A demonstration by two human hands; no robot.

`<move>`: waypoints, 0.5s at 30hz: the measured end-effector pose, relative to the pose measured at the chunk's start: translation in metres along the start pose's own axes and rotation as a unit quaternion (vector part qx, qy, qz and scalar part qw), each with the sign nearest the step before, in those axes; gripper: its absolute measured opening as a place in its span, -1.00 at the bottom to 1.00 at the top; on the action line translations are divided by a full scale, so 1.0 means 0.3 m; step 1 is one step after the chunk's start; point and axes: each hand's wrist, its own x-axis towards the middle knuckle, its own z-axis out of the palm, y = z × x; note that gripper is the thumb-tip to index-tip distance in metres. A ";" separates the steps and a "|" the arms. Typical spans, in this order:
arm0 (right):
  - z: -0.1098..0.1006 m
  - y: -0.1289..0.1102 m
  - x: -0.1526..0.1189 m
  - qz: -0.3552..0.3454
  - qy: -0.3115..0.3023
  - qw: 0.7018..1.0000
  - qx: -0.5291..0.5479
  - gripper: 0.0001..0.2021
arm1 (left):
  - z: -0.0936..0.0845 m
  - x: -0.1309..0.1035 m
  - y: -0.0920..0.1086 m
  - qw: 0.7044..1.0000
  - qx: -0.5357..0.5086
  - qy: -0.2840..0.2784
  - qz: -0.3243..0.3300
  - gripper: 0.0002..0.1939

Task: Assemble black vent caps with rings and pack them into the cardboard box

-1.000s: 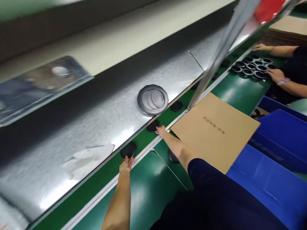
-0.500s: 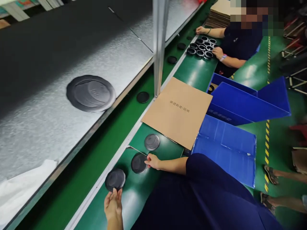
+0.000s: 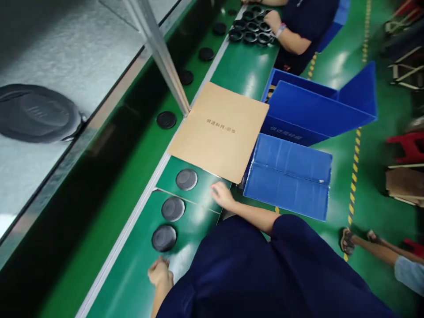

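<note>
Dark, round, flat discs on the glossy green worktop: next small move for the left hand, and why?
Probably ease the left hand forward to the near edge of the closest dark round disc on the green worktop. The hand holds no disc, this one lies just beyond its fingers, and nothing visible stands between them.

Large black disc cut off at left edge; co-worker cut at top.

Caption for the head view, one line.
Head view: left hand and right hand beside three dark round discs lying in a row on the green workbench.
</note>
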 end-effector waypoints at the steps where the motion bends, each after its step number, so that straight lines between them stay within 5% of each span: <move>1: -0.053 0.044 -0.003 0.041 0.093 0.995 0.016 -0.82 | 0.005 -0.029 0.012 0.999 -0.021 0.025 -0.007 -0.81; 3: -0.144 0.117 -0.010 0.218 0.229 0.944 0.096 -0.83 | 0.033 -0.085 0.035 0.998 -0.062 0.020 0.009 -0.89; 5: -0.204 0.156 -0.034 0.371 0.233 0.877 0.197 -0.80 | 0.088 -0.140 0.053 0.995 -0.084 -0.039 0.027 -0.92; 6: -0.218 0.161 -0.053 0.402 0.188 0.868 0.225 -0.77 | 0.123 -0.169 0.058 0.992 -0.090 -0.077 0.030 -0.90; 8: -0.214 0.149 -0.085 0.340 0.043 0.918 0.200 -0.70 | 0.201 -0.231 0.063 0.981 -0.096 -0.162 0.037 -0.83; 10: -0.167 0.122 -0.087 0.160 -0.093 0.981 0.055 -0.70 | 0.275 -0.295 0.059 0.965 -0.099 -0.241 0.038 -0.73; 12: -0.090 0.098 -0.044 0.004 -0.149 0.980 -0.134 -0.54 | 0.330 -0.351 0.048 0.949 -0.100 -0.297 0.026 -0.65; 15: 0.038 0.084 0.058 -0.024 -0.128 0.935 -0.329 -0.31 | 0.354 -0.402 0.021 0.940 -0.112 -0.323 -0.009 -0.63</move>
